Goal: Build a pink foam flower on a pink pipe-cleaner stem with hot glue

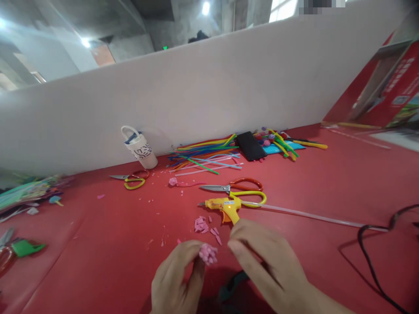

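Note:
Between the thumb and forefinger of my left hand (180, 274) is a small pink flower head (208, 254) of many short petals. My right hand (266, 259) is closed with its fingertips together, just right of the flower; anything in them is hidden. The handle of a yellow glue gun (223, 204) reaches toward my right knuckles, and I cannot tell whether they touch. A clear glue stick (304, 213) runs out of its back. Cut pink pieces (200, 224) lie in a small heap beyond my left hand.
Scissors with red and yellow handles (247, 192) lie behind the glue gun. A finished pink flower (173, 181), coloured pipe cleaners (203, 152), a black phone (251, 146) and a white cup (142, 150) are farther back. A black cable (366, 253) curves at right.

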`<state>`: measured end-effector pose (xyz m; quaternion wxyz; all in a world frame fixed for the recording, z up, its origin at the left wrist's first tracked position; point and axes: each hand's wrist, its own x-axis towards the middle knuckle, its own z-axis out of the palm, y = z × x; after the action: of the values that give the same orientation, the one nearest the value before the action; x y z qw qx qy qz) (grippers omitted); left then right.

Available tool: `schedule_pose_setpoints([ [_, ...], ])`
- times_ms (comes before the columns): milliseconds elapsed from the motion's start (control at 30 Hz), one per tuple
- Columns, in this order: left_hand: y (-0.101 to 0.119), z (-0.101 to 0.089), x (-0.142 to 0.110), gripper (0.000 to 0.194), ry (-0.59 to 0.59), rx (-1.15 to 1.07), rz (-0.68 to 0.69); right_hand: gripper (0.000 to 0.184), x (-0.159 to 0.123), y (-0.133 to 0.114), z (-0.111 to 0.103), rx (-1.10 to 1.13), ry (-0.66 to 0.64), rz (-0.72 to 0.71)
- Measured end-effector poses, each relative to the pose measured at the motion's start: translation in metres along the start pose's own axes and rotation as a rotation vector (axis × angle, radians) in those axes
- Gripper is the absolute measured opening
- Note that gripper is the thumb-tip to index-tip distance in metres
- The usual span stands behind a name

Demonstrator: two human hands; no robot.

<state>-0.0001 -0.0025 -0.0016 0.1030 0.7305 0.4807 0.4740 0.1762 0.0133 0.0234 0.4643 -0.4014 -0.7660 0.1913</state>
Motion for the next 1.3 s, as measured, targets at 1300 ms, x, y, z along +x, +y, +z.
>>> schedule_pose_setpoints([
  [1300,-0.011,-0.004,0.018,0.02,-0.041,-0.739,-0.974,0.023,-0.014,0.032,0.0,0.747,-0.149,0.657],
])
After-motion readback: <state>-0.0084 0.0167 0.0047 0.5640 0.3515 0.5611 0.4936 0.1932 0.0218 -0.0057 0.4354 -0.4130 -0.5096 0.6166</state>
